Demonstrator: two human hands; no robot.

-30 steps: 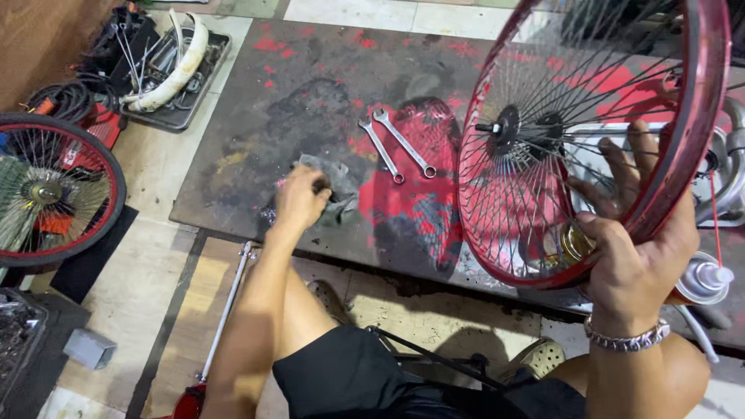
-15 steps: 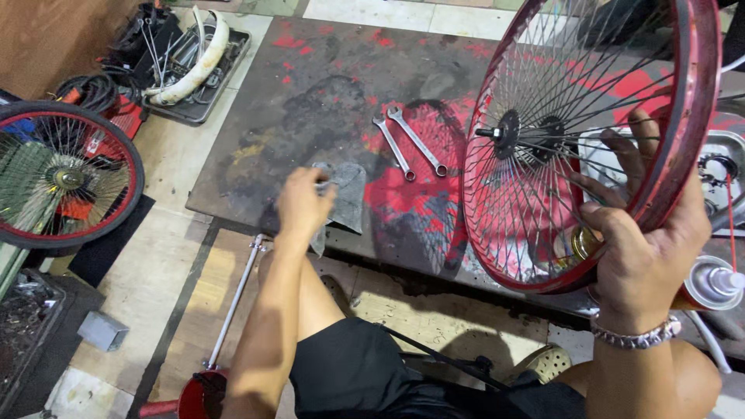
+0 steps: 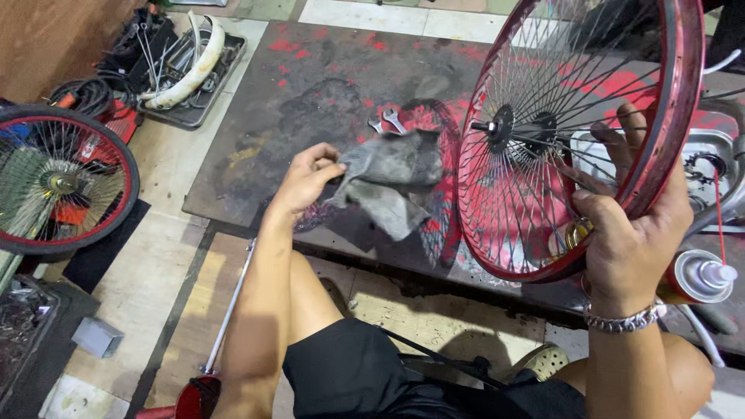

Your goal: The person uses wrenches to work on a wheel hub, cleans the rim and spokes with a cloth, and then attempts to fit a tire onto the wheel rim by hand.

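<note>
Crumpled grey rag, spoked red wheel

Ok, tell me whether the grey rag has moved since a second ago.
Yes. The grey rag lay flat on the dark mat under the left hand; now that hand holds it lifted, hanging in front of the wrenches.

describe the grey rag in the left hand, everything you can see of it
The grey rag is a crumpled, dirty-looking piece of soft cloth, darker in its folds. The left hand pinches its left corner between thumb and fingers, lifting it so the rest droops in loose folds over the paint-stained dark mat. Its upper edge partly covers two wrenches. It hangs just left of the red spoked wheel.
</note>
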